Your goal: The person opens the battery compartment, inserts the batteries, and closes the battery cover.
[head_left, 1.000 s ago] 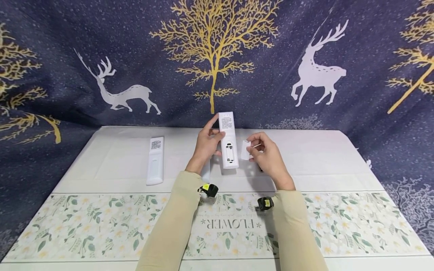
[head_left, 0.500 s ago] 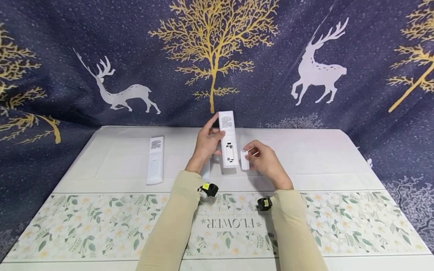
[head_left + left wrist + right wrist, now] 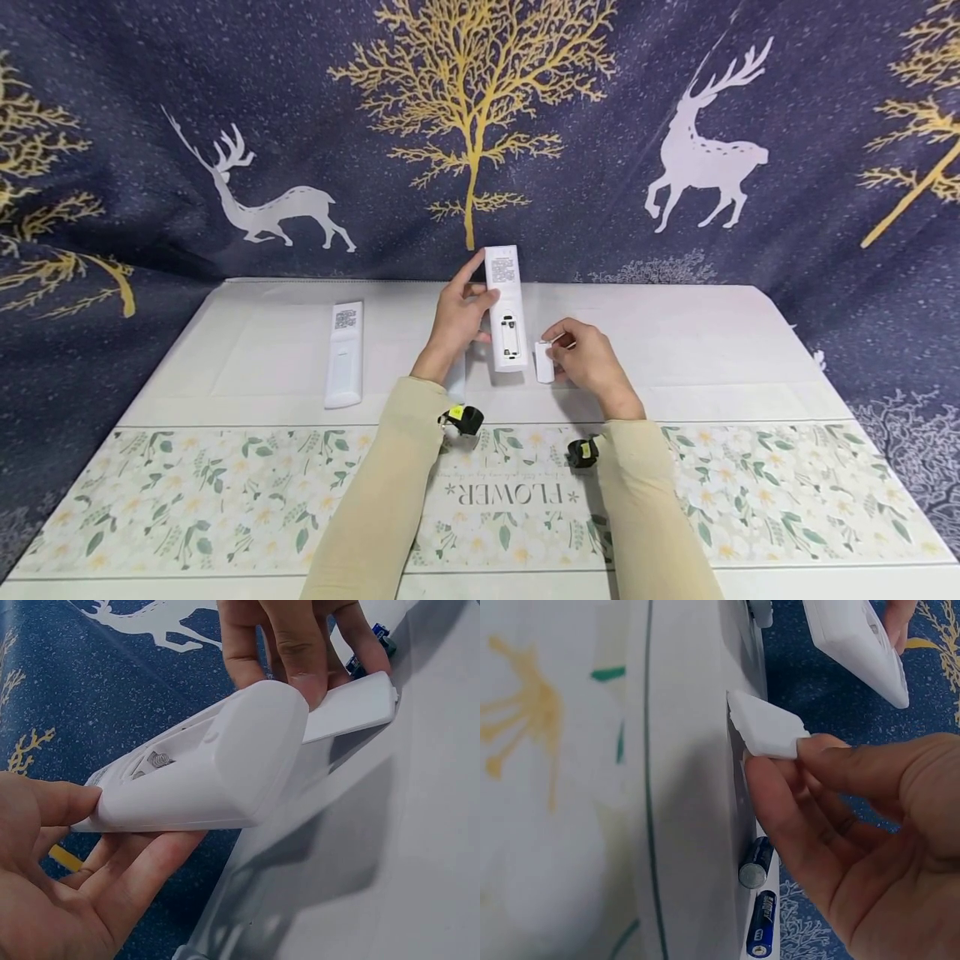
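Head view: the left hand (image 3: 456, 321) grips a white remote (image 3: 504, 308) by its edge, holding it upright with its back to the camera, low end near the table (image 3: 712, 350). The battery bay in its back is open. Just right of it, the right hand (image 3: 588, 362) pinches a small white cover (image 3: 543, 361) between thumb and fingers, low over the table, close beside the remote's lower end. A second remote (image 3: 343, 354) lies flat on the table, well apart to the left. A flowered runner (image 3: 750, 500) crosses the near part of the table, and a dark cloth with deer and golden trees (image 3: 480, 125) hangs behind.

Left wrist view: the left hand (image 3: 67, 892) holds the remote (image 3: 210, 765) with thumb on one edge and fingers curled under the other. The open bay shows a spring. The cover (image 3: 352, 709) sits just past the remote's rounded end, the right hand's fingers (image 3: 300, 645) on it.

Right wrist view: the right hand (image 3: 855, 847) pinches the cover (image 3: 769, 727) at its corner, beside the table's edge. Two batteries (image 3: 757, 904) lie on the table just beneath the fingers. The remote (image 3: 859, 645) shows at the top.
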Motion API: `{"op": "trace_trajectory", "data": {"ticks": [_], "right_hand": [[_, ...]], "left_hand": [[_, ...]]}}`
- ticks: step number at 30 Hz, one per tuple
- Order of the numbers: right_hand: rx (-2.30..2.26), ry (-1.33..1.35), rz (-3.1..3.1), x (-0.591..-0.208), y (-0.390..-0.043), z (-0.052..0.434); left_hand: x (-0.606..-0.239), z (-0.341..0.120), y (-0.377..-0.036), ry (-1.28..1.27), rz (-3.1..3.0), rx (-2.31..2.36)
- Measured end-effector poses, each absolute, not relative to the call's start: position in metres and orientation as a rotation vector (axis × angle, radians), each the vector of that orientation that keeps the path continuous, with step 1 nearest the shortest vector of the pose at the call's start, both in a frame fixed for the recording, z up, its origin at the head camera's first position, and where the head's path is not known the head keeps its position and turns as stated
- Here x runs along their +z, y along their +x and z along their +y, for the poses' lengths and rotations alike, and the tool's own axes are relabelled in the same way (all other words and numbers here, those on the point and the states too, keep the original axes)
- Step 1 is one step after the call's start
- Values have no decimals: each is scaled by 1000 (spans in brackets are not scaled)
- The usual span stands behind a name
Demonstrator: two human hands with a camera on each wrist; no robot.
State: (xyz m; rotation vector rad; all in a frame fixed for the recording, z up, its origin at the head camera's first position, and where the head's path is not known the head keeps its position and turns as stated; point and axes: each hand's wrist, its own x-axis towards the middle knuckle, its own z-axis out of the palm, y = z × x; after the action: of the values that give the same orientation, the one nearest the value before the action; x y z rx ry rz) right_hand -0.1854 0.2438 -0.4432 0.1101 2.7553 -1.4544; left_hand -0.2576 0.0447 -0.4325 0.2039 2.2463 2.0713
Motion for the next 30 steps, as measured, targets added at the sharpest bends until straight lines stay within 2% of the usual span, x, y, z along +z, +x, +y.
{"op": "trace_trajectory", "data": {"ticks": [30], "right_hand": [[-1253,140,2835,-447,-187,242]], "left_hand": [[-431,44,-258,198,2217,2083]]}}
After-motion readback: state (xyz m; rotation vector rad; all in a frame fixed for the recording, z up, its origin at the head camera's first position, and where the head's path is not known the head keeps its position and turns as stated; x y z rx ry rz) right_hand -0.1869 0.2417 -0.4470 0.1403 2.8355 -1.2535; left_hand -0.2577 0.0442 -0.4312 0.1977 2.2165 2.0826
